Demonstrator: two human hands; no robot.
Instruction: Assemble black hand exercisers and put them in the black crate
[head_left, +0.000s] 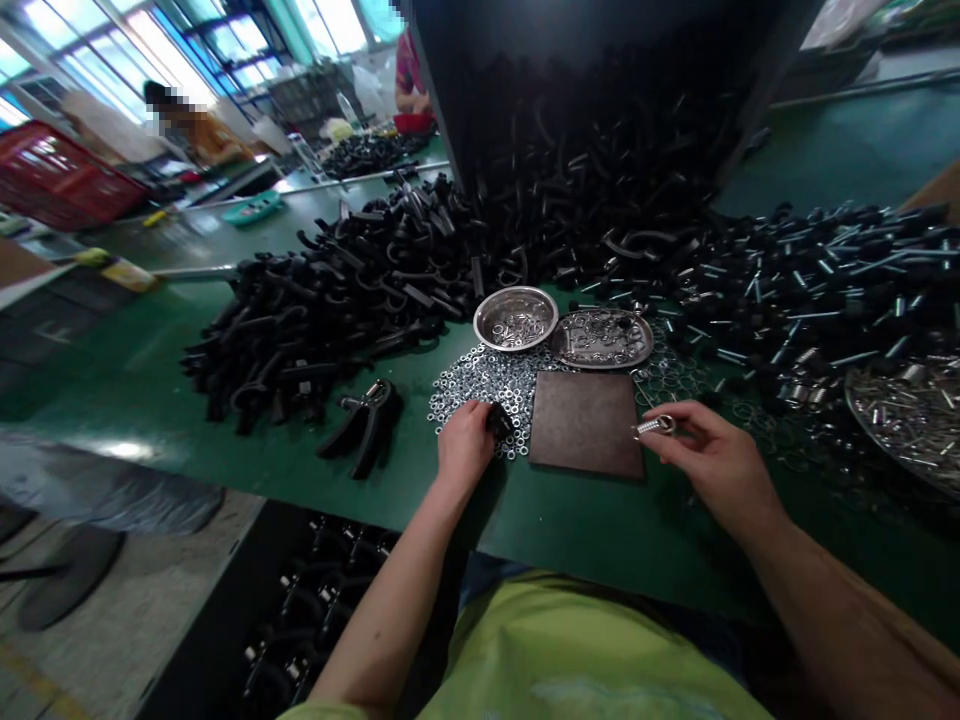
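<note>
My left hand (465,438) is closed around a small black part (499,422), partly hidden by the fingers, over the near edge of a heap of metal nuts (469,378). Between thumb and fingers, my right hand (712,455) pinches a metal coil spring (656,425) just right of a square brown plate (585,425). Behind the plate stand a round metal bowl (480,322) with small metal pieces and an oval metal tray (643,352) of small parts. To the left lies a black hand grip (364,425) with metal at its top.
Black handles (322,300) are piled at the left and back, under a large dark bin (600,60). Black parts with metal rods (810,270) cover the right side, beside a dish of metal pieces (911,420). A crate of grips (315,590) sits below the table edge. Two people work beyond.
</note>
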